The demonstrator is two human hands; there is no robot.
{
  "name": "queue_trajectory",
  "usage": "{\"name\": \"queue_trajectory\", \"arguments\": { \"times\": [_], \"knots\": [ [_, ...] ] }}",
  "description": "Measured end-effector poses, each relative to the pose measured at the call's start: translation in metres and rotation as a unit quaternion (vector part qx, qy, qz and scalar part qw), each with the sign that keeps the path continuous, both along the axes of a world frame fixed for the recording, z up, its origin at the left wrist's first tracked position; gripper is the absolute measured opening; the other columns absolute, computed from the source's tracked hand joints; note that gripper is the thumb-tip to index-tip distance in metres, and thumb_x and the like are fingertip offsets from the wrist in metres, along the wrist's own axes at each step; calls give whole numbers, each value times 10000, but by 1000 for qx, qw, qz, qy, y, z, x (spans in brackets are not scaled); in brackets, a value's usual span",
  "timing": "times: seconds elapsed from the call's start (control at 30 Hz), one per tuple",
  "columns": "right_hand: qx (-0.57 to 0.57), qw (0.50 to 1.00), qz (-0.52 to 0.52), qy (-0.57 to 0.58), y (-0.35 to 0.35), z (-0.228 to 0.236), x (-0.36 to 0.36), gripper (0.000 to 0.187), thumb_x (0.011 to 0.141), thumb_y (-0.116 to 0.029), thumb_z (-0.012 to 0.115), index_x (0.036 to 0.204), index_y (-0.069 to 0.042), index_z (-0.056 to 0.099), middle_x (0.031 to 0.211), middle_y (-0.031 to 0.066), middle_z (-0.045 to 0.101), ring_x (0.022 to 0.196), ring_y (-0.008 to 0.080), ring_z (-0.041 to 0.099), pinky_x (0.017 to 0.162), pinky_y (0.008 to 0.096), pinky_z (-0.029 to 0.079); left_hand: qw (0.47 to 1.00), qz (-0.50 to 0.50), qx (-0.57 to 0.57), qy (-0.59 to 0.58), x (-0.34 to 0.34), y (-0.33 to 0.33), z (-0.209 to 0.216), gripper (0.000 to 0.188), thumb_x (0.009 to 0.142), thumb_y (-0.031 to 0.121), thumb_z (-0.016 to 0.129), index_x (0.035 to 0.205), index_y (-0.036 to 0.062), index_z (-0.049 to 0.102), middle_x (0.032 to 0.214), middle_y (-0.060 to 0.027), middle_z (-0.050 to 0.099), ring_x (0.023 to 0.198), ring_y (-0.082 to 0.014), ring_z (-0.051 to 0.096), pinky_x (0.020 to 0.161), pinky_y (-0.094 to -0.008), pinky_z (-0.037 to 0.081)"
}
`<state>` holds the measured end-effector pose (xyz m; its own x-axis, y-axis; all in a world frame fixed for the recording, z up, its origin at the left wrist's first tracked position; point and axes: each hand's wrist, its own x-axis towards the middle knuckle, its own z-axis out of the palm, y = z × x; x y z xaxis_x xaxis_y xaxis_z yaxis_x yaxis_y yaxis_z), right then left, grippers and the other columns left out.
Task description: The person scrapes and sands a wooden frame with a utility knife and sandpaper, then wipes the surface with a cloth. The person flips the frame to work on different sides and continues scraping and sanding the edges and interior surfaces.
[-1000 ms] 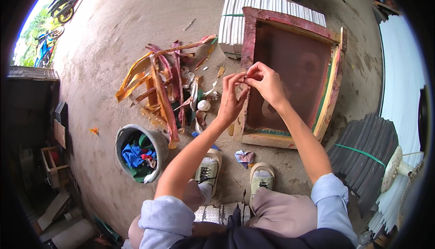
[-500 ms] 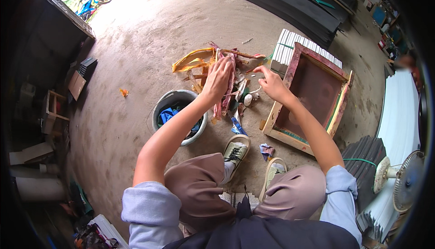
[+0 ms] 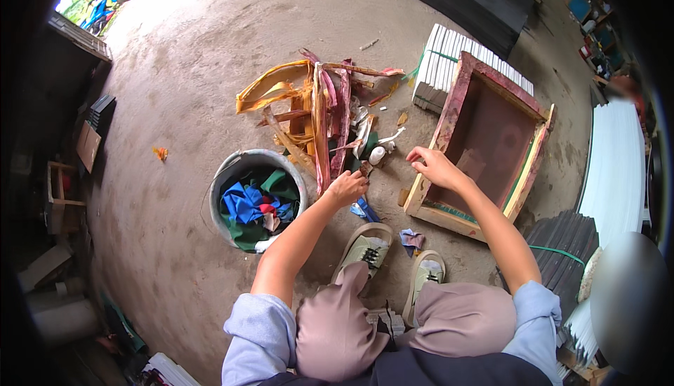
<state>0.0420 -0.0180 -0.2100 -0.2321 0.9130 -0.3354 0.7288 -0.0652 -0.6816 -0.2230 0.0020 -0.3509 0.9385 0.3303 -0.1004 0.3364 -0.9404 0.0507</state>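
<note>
My left hand [image 3: 347, 187] reaches low over the floor, its fingertips closed on a small dark brown scrap [image 3: 365, 168]. Just beyond it lies a heap of yellow, orange and pink-stained strips [image 3: 321, 115]. My right hand [image 3: 437, 167] hovers by the near left corner of a wooden screen frame [image 3: 469, 154], fingers loosely bent and apart, holding nothing visible. Between the hands and the heap sit a small white bottle-like piece [image 3: 377, 155] and crumpled white scraps [image 3: 364, 133]. A blue-handled tool [image 3: 364, 210], partly covered by my left hand, lies below it.
Left of my arm stands a grey bucket [image 3: 216, 207] of blue, green and red cloths. A strapped white stack [image 3: 435, 63] stands behind the frame. A stained crumpled rag [image 3: 411, 240] lies between my shoes. Dark strapped sheets [image 3: 562, 245] and a blurred fan [image 3: 627, 284] are at right.
My left hand has moved off the strips toward me, down to the brown scrap. My right hand has drawn back slightly toward the screen frame. The view has shifted, showing more inside the bucket.
</note>
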Motion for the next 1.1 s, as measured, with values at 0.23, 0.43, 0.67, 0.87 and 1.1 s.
{"name": "queue_trajectory", "arguments": {
  "times": [0.23,0.43,0.67,0.87,1.1],
  "knots": [
    [-66,997,-32,6,-8,-30,23,219,883,-119,517,1049,12,577,977,186,660,948,312,645,844,389,485,992,-62,-110,-4,-1,32,-8,441,654,310,795,1027,154,618,983,-2,611,1001,-201,572,795,-346,466],
    [-37,999,-14,2,-21,-8,25,309,879,-181,587,1128,-2,541,1062,186,629,994,321,616,883,394,475,966,14,-257,-33,17,65,68,330,754,281,745,982,90,604,802,-91,676,774,-298,669,684,-430,513],
    [75,997,5,11,-57,76,-2,512,842,-206,684,1259,-32,443,1116,223,595,1032,329,602,900,408,467,960,7,-229,-157,56,50,222,295,740,274,758,918,72,638,739,-108,673,700,-313,658,659,-417,506],
    [164,982,-10,-95,-88,117,12,296,873,-60,592,1133,-9,461,1012,252,609,971,425,589,816,451,467,921,-18,-44,-386,65,5,262,352,758,183,744,1063,85,599,1047,-105,625,1030,-287,594,905,-398,474],
    [145,936,-312,-79,-135,75,101,331,912,-253,553,1126,-35,425,795,227,614,786,403,641,691,475,469,921,107,-174,-332,49,6,196,317,808,189,708,1083,64,611,1036,-148,560,1025,-320,550,908,-405,454]
  ]
}}
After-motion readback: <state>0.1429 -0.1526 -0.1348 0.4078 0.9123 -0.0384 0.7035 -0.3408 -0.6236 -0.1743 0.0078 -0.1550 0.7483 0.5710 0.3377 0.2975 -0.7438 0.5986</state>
